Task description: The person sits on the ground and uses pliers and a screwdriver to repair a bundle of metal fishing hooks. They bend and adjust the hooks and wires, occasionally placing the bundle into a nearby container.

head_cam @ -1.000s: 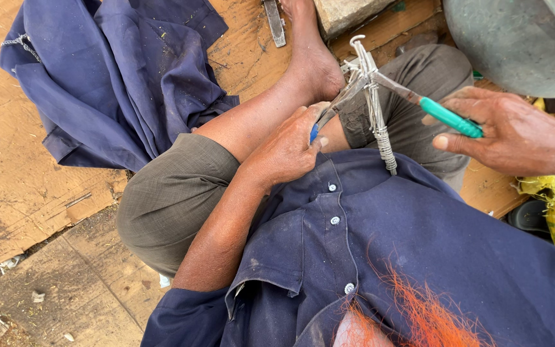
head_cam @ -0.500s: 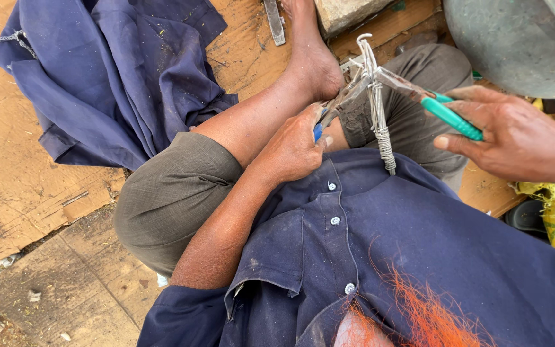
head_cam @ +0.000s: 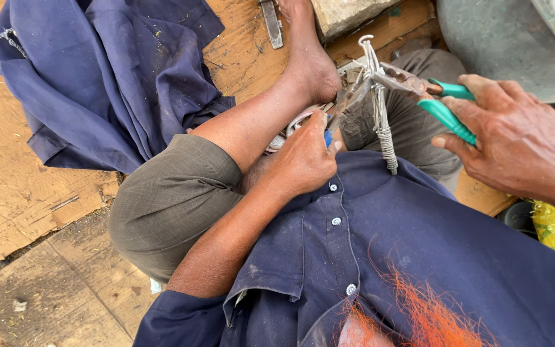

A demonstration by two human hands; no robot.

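Behind left hand (head_cam: 303,160), blue-handled tool (head_cam: 327,137) mostly hidden.

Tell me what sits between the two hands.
In the head view, an upright bundle of twisted wire stands between the left hand and right hand, gripped near its top by the green-handled pliers.

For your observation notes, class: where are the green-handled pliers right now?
In the head view, the green-handled pliers sit upper right, gripped by the right hand, their nose on the twisted wire bundle above the bent knee, beside the left hand.
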